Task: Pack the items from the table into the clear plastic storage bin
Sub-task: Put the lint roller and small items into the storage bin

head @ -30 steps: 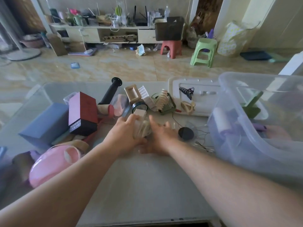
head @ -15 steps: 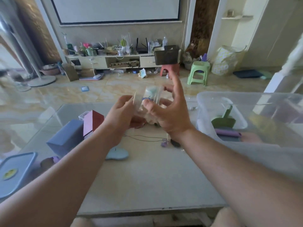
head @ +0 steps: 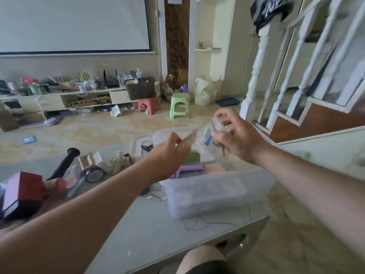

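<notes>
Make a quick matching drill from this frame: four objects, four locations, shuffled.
Things:
1. red box
2. green stool
3. purple item
4. small clear container

Places:
A. inside the clear plastic storage bin
B. on the floor, far side of the room
C. held up in the hands, right hand and left hand
D. on the table, at its left end

Pairs: 1-D, 2-B, 3-A, 4-C

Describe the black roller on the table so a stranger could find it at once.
Start at the table and look to its far left part, behind the red box. The black roller lies there tilted, its round flared end pointing toward the floor beyond. It is the only long, all-black cylinder among the clutter.
</notes>
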A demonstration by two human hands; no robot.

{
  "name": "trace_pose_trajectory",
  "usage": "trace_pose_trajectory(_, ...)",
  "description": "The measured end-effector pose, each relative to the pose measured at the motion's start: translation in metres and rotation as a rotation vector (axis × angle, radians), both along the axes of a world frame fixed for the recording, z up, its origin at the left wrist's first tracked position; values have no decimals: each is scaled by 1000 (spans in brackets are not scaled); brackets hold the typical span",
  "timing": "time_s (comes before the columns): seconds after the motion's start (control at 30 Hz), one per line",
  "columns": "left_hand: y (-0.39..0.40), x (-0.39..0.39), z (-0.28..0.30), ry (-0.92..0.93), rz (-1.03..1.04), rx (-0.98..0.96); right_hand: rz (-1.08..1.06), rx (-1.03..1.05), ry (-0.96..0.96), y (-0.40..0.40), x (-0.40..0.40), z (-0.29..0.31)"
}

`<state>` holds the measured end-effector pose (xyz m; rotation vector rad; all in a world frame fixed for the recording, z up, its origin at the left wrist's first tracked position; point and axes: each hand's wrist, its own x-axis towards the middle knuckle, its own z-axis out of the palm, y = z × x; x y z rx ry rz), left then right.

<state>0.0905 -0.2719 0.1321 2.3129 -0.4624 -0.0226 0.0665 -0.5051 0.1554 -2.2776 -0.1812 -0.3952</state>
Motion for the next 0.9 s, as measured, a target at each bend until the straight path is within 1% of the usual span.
trace_pose_trajectory(0.07, -27, 9, -11, -17, -84, 85, -139, -216, 93, -39, 12, -11)
trace_pose_trajectory(0.1, -39, 14, -16, -3, -136, 128, -175, -342, 196, -55, 19, -18)
trace_pose_trajectory(0.17, -63, 25, -25, 25, -224, 228, -190, -531, 460, -80, 33, -33)
trace_pose_trajectory(0.23, -85, 35, -30, 32, -300, 392, -154, -615, 647, -96, 48, -45)
trace_pose_trajectory(0.3, -107, 46, -34, 26, -349, 555, -112, -709, 718, -106, 67, -56)
trace_pose_trajectory(0.33, -116, 55, -38, 20, -354, 585, -91, -777, 730, -108, 77, -61)
trace_pose_trajectory(0.4, -133, 78, -49, 8, -320, 574, -36, -912, 739, -109, 97, -70)
trace_pose_trajectory(0.47, -147, 98, -63, 24, -295, 603, 21, -1001, 813, -107, 113, -82)
trace_pose_trajectory(0.57, -158, 117, -82, 65, -301, 637, 103, -1066, 1029, -108, 125, -109)
trace_pose_trajectory(0.6, -160, 120, -87, 66, -306, 625, 133, -1081, 1057, -111, 126, -120)
trace_pose_trajectory(0.67, -164, 126, -98, 71, -328, 617, 156, -1086, 1000, -118, 128, -138)
trace_pose_trajectory(0.7, -164, 128, -103, 88, -348, 631, 156, -1063, 1000, -121, 130, -144)
trace_pose_trajectory(0.8, -164, 131, -111, 144, -364, 622, 159, -881, 1166, -121, 133, -147)
trace_pose_trajectory(0.87, -162, 132, -116, 131, -354, 608, 110, -775, 1186, -121, 134, -148)
trace_pose_trajectory(0.9, -161, 134, -118, 122, -348, 601, 93, -752, 1157, -122, 134, -146)
